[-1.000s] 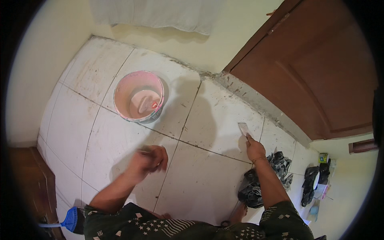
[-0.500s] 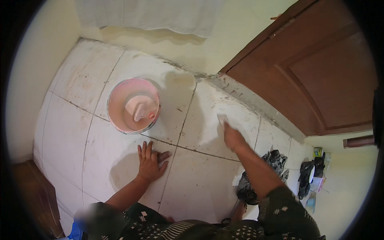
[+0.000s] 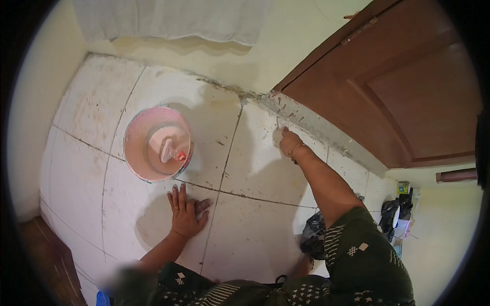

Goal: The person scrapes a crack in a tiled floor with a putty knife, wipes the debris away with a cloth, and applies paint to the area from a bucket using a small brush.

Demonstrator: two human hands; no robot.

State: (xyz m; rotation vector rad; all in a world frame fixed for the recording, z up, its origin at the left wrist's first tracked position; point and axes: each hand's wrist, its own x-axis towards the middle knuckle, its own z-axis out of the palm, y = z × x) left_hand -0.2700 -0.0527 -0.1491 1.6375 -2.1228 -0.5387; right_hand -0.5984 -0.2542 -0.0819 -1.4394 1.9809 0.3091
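Observation:
My left hand (image 3: 185, 217) lies on the white tiled floor (image 3: 255, 224) with its fingers stretched out. A short brown lump (image 3: 203, 205) sits between its index finger and thumb; I cannot make out what it is. My right hand (image 3: 291, 143) is closed round a small pale flat tool (image 3: 278, 133), like a scraper, mostly hidden by the fingers. The tool's tip is at the tiles by the grey door sill (image 3: 306, 122). A pink bucket (image 3: 133, 135) stands beyond my left hand, holding pinkish liquid and a pale object with a red end (image 3: 173, 152).
A brown door (image 3: 408, 97) rises at the right behind the sill. Black plastic bags (image 3: 312, 237) lie by my right arm, with more bags and small items (image 3: 398, 214) farther right. A white curtain (image 3: 173, 20) hangs at the back. Brown furniture (image 3: 48, 255) stands at the left.
My right hand has moved farther away with the tool, from the middle of a tile to near the door sill. My left hand stays in its place on the floor. The view has shifted slightly.

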